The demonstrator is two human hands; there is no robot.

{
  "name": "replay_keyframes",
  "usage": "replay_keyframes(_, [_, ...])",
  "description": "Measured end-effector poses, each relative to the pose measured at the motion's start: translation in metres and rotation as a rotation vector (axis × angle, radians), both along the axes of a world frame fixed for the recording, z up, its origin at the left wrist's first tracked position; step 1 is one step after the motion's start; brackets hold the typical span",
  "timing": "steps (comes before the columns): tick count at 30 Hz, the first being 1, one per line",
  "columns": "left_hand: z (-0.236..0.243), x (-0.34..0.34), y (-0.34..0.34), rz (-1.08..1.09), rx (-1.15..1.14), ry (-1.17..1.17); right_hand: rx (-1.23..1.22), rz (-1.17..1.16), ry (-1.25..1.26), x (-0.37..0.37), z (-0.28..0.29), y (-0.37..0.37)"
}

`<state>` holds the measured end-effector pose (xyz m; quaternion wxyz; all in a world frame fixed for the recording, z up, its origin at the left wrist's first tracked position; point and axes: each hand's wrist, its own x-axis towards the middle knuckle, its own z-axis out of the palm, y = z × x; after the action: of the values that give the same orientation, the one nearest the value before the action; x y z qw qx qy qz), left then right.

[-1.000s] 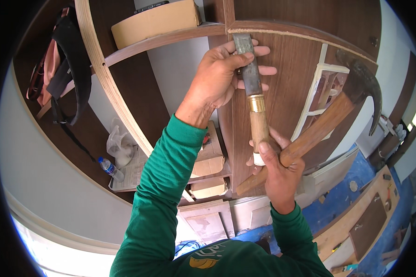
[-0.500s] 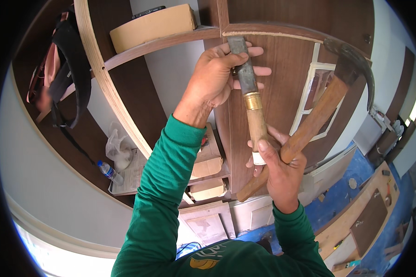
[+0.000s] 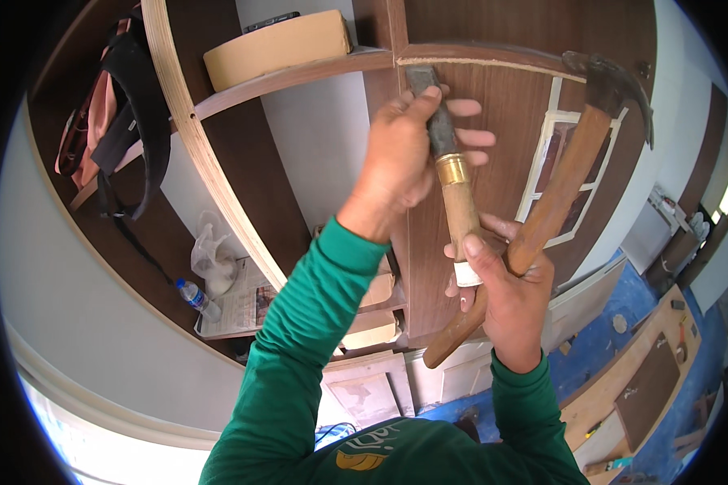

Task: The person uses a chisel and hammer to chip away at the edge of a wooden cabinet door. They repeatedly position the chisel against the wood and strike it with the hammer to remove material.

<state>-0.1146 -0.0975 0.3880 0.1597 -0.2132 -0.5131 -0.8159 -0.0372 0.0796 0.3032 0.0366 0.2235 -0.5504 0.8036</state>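
A chisel [image 3: 461, 212] with a dark steel blade, brass collar and wooden handle is held up in front of me, blade end upward. My left hand [image 3: 398, 149] grips the blade, thumb pressed on its face near the tip and fingertips showing past its right side. My right hand [image 3: 516, 303] has its thumb by the white-banded butt of the chisel handle. That same hand also holds a claw hammer [image 3: 565, 179] by its wooden handle. The hammer slants up to the right, its dark head [image 3: 611, 85] above. The right fingers are partly hidden behind the handles.
Behind the hands stands a brown wood cabinet panel [image 3: 429, 267]. A cardboard box [image 3: 279, 50] rests on an upper shelf, and a pale timber upright [image 3: 210, 174] crosses the left side. A water bottle [image 3: 194, 297] stands lower left. Boards [image 3: 647, 392] lie on blue floor covering at right.
Both hands and the chisel have shifted slightly right in the picture. The left thumb sits closer to the blade's tip. The hammer has tilted a little more upright.
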Motion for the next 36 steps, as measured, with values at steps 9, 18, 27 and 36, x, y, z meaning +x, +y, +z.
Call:
replay_keyframes(9, [-0.003, 0.008, 0.031, 0.057, 0.169, 0.031, -0.032, -0.124, 0.102, 0.0, -0.008, 0.017])
replay_keyframes(18, [-0.003, 0.01, 0.029, 0.08, 0.102, 0.028, 0.18, -0.285, 0.469, 0.004, -0.073, 0.048])
replay_keyframes(27, [-0.013, 0.01, 0.022, 0.029, 0.096, 0.082, 0.191, -0.29, 0.468, 0.008, -0.09, 0.045])
replay_keyframes(36, [-0.018, 0.0, 0.017, 0.002, 0.066, 0.166, 0.321, -0.265, 0.169, 0.002, -0.12, 0.055])
